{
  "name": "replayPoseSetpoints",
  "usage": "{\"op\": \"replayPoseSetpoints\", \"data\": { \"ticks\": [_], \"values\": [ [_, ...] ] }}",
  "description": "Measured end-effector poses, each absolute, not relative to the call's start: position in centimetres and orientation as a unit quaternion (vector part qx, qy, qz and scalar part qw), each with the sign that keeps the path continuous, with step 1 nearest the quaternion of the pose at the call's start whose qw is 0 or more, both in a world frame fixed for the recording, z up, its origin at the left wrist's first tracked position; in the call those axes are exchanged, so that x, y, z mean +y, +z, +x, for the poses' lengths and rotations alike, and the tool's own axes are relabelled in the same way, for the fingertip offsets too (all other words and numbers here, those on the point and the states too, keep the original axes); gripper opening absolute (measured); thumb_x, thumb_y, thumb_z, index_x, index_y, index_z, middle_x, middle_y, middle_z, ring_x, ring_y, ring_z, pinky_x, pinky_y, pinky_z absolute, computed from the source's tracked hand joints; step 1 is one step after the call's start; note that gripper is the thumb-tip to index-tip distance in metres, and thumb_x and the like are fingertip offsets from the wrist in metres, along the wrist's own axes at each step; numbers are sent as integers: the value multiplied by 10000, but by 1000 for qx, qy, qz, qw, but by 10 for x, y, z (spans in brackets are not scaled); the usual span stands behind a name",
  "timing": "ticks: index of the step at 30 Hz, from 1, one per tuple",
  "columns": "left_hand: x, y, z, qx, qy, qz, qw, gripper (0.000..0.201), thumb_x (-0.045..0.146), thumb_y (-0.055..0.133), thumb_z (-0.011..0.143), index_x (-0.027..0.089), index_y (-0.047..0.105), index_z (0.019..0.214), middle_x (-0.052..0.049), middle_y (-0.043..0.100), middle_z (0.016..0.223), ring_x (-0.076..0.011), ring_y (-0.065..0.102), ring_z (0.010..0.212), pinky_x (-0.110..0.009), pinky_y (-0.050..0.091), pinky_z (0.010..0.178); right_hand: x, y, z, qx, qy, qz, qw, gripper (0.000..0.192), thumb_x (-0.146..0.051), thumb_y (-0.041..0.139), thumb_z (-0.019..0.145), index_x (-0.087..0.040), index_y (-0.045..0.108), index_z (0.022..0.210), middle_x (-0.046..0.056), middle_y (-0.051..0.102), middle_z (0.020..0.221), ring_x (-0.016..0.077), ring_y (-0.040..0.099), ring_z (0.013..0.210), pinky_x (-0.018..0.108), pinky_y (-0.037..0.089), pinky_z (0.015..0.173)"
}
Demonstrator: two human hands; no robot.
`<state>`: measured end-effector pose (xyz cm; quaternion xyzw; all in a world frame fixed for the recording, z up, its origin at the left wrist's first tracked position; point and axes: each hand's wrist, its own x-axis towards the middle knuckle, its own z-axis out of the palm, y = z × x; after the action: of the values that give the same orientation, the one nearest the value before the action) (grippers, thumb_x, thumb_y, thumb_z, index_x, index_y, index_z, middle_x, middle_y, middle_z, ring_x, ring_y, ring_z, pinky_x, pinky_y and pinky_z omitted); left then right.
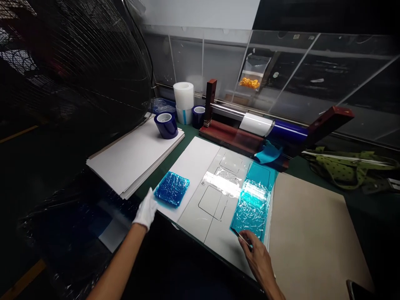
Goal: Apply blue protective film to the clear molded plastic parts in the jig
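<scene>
My left hand (146, 210), in a white glove, rests at the near left edge of a white board (195, 164), just below a stack of dark blue film pieces (172, 188). Its fingers look loosely curled and hold nothing that I can see. My bare right hand (256, 254) pinches a thin dark tool (241, 236) whose tip touches the near edge of a cyan film strip (253, 200). That strip lies on a clear sheet (215, 202) with outlined rectangles.
A red wooden roll holder (231, 135) carries white and blue film rolls at the back. Blue tape rolls (166, 124) stand on a pile of white boards (134, 156). A brown board (309, 233) lies right. A black fan guard (78, 71) looms left. A green bag (350, 168) sits far right.
</scene>
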<state>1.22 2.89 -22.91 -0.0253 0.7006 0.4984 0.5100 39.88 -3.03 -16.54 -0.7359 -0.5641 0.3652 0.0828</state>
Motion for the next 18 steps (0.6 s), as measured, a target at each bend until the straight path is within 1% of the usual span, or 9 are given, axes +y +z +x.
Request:
{"op": "replayPoseSetpoints", "data": {
  "ticks": [2,3,5,8,10,12,15,18],
  "values": [
    [22,-227,27,642,508,-86,567,610,513,430,899,75,405,1323,-213,449,1306,-263,486,1190,-410,437,974,-31,-167,394,-560,370,-735,97,418,-599,404,840,-259,585,1002,8,605,1069,193,572,981,313,449,812],
    [20,-226,32,619,515,-104,584,583,495,406,914,76,408,1319,-205,469,1286,-250,509,1167,-394,453,963,-31,-168,392,-560,370,-734,104,420,-599,406,839,-256,587,1000,11,605,1067,194,570,980,314,450,818],
    [23,-222,38,586,527,-126,603,541,475,393,922,103,419,1314,-174,491,1273,-233,520,1159,-386,448,982,-30,-169,389,-556,367,-736,118,426,-597,412,833,-248,593,996,21,607,1066,201,570,980,320,454,823],
    [38,-215,39,561,525,-148,623,553,490,398,916,101,433,1308,-166,501,1264,-255,486,1199,-425,399,1033,-30,-170,385,-551,359,-741,130,436,-593,420,825,-237,608,991,39,615,1062,216,577,976,330,464,819],
    [53,-213,37,554,520,-155,631,596,500,394,915,70,402,1328,-187,478,1285,-268,452,1232,-440,386,1041,-31,-171,384,-550,351,-746,134,433,-588,421,826,-237,614,992,43,618,1062,222,581,977,336,466,818],
    [71,-212,38,554,518,-153,634,644,517,384,915,55,349,1362,-204,413,1348,-276,410,1267,-450,380,1041,-33,-170,383,-545,340,-753,140,423,-580,421,831,-241,615,993,41,620,1063,223,583,977,334,466,816],
    [107,-214,42,553,518,-138,638,692,551,360,913,69,283,1404,-208,287,1438,-292,351,1305,-468,374,1036,-40,-166,384,-532,328,-766,150,414,-575,416,843,-246,612,997,40,621,1062,212,594,961,314,469,796],
    [147,-215,48,554,519,-110,641,690,561,349,911,97,268,1416,-195,255,1458,-288,357,1298,-470,387,1017,-48,-161,388,-509,315,-785,159,415,-576,409,852,-248,608,1010,38,623,1064,198,603,963,295,471,805]
  ]
}}
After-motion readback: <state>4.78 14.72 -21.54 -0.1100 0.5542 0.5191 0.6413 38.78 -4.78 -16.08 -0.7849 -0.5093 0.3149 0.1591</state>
